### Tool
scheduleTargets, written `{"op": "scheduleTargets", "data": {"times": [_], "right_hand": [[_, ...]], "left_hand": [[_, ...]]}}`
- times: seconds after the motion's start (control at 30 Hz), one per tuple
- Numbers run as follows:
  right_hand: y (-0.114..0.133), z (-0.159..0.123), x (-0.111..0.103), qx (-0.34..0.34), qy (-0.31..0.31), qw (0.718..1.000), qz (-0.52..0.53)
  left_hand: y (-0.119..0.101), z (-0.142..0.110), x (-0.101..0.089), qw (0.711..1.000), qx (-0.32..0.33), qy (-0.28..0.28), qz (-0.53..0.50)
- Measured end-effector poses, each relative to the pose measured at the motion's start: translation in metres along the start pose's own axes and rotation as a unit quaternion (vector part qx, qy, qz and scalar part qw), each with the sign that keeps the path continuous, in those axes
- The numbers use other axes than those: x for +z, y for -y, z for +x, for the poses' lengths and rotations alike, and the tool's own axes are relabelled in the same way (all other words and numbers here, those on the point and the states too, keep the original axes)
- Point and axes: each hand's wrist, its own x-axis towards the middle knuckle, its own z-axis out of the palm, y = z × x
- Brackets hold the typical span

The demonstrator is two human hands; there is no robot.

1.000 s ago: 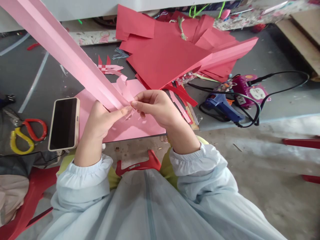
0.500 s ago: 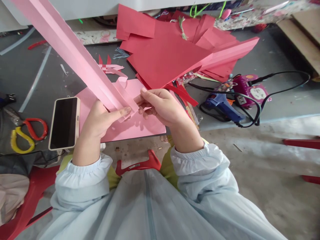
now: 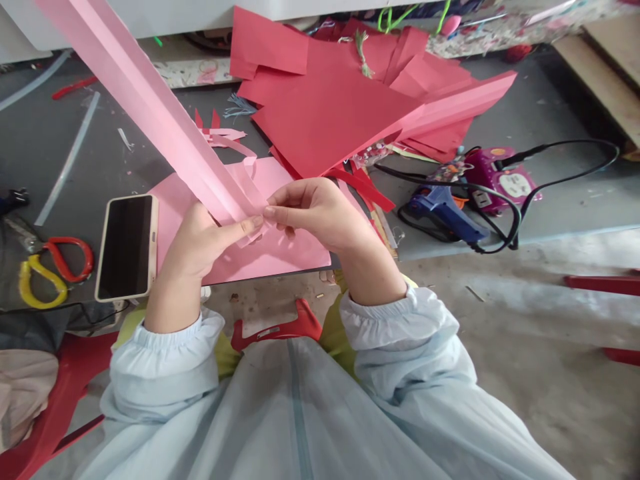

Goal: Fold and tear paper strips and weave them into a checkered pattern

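Observation:
A long pink paper strip [image 3: 165, 133] with lengthwise creases slants from the upper left down to my hands. My left hand [image 3: 203, 240] is closed round its lower end, thumb pressed on top. There a narrower pink paper strip [image 3: 245, 180] lies beside it, its far end curled. My right hand [image 3: 320, 213] pinches the edge of the paper at the lower end, thumb against forefinger, close to my left thumb. Below both hands lies a pink paper sheet [image 3: 295, 250] at the table's front edge. My fingers hide part of the folded end.
A phone [image 3: 126, 248] and scissors [image 3: 55, 270] with red and yellow handles lie at left. Red paper sheets [image 3: 335, 100] are piled behind my hands. A blue glue gun [image 3: 447, 213], its cord and a purple power socket [image 3: 505, 183] are at right. A small woven paper piece [image 3: 220, 137] sits behind.
My right thumb has come down and closed on the paper's edge near my left thumb. The long strip has shifted slightly to the right at its upper end.

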Motion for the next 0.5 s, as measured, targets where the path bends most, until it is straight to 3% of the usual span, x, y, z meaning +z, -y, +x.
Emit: {"op": "scheduleTargets", "data": {"times": [0.5], "right_hand": [[-0.001, 0.000, 0.012, -0.047, -0.028, 0.998, 0.012]], "left_hand": [[-0.001, -0.001, 0.007, 0.998, 0.056, -0.039, 0.002]]}}
